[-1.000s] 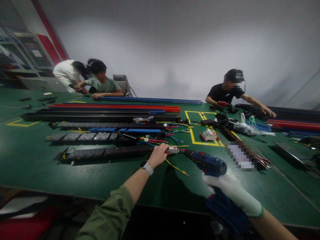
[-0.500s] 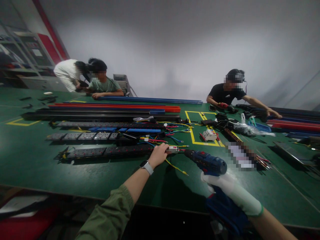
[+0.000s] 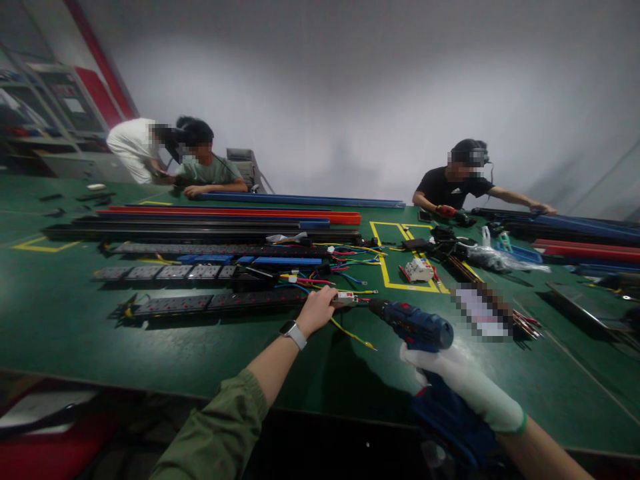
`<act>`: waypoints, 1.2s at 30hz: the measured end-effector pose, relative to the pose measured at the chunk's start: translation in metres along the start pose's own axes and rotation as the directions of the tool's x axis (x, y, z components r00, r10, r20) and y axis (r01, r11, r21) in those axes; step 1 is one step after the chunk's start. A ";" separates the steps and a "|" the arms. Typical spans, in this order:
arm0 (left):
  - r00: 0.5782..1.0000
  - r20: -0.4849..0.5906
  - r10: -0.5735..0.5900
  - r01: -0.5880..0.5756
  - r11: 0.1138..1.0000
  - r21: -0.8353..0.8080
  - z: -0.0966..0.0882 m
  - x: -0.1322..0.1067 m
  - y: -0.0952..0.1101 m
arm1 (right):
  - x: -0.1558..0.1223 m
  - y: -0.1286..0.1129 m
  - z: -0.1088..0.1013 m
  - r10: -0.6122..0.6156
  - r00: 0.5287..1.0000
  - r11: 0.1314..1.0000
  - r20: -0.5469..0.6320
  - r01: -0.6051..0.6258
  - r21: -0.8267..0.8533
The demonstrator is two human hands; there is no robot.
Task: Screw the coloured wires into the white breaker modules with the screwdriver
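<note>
My left hand point(image 3: 319, 310), bare with a watch at the wrist, is closed on a small white circuit breaker point(image 3: 346, 299) at the right end of the nearest black socket strip point(image 3: 255, 301). A yellow-green wire point(image 3: 355, 333) runs out below the breaker. My right hand point(image 3: 445, 367), in a white glove, grips the handle of a blue cordless drill point(image 3: 420, 327). The drill points left, its bit reaching toward the breaker's right side; whether it touches a screw is too small to tell. Part of the drill's lower body is hidden by the glove.
Two more socket strips point(image 3: 165, 272) with loose coloured wires lie behind. Orange and black rails point(image 3: 240, 215) stretch further back. Another breaker point(image 3: 419, 270) sits inside yellow tape. Copper-coloured bars point(image 3: 520, 323) lie at right. Several people work across the green table point(image 3: 200, 360).
My hands, the drill and the breaker stay practically in place. Across the table at right, a co-worker's outstretched hand has shifted slightly back, and a blue rail there has moved.
</note>
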State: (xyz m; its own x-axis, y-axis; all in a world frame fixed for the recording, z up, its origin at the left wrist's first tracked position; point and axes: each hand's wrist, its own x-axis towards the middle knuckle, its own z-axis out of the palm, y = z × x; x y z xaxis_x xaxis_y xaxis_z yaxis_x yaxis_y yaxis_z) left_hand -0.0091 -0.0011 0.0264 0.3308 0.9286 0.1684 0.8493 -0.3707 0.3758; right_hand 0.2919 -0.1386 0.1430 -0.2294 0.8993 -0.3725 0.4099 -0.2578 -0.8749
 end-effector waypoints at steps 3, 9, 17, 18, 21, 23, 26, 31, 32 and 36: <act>1.000 0.008 -0.006 0.006 1.000 -0.002 -0.002 0.000 0.001 | 0.001 0.002 0.002 -0.037 0.999 0.999 0.008 0.037 0.010; 1.000 0.010 -0.017 0.018 1.000 -0.009 -0.004 0.000 0.003 | 0.001 0.004 0.003 -0.060 0.998 0.998 -0.025 0.060 -0.002; 1.000 -0.005 -0.001 0.001 1.000 -0.010 -0.002 -0.001 0.002 | 0.004 0.009 0.004 -0.075 0.997 0.997 -0.022 0.075 0.025; 1.000 -0.004 -0.001 0.001 1.000 -0.007 -0.002 -0.001 0.001 | 0.005 0.010 0.004 -0.071 0.997 0.997 -0.032 0.072 0.012; 1.000 -0.008 0.002 -0.002 1.000 -0.005 -0.001 0.000 0.001 | 0.006 0.011 0.004 -0.062 0.998 0.998 -0.032 0.062 -0.004; 1.000 -0.011 0.006 -0.006 1.000 -0.006 -0.001 0.000 0.001 | 0.005 0.009 0.003 -0.061 0.998 0.998 -0.016 0.061 0.007; 1.000 -0.002 0.001 -0.001 1.000 -0.005 -0.002 -0.001 0.001 | 0.002 0.004 0.004 -0.064 0.998 0.998 0.003 0.064 0.026; 1.000 0.002 -0.011 0.011 1.000 -0.011 -0.003 -0.001 0.003 | 0.000 0.000 0.003 -0.092 0.996 0.995 -0.004 0.092 -0.045; 1.000 0.001 -0.011 0.011 1.000 -0.012 -0.004 -0.001 0.003 | 0.001 0.001 0.003 -0.092 0.996 0.995 0.000 0.092 -0.049; 1.000 0.009 -0.016 0.016 1.000 -0.015 -0.005 -0.001 0.004 | 0.006 0.008 0.001 -0.048 0.999 0.999 0.013 0.048 -0.002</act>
State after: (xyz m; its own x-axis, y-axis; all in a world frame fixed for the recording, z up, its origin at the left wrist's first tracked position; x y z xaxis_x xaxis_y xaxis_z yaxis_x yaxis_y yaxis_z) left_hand -0.0083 -0.0040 0.0326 0.3210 0.9344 0.1544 0.8484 -0.3562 0.3916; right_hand 0.2928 -0.1355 0.1334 -0.2607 0.9059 -0.3337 0.4005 -0.2131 -0.8912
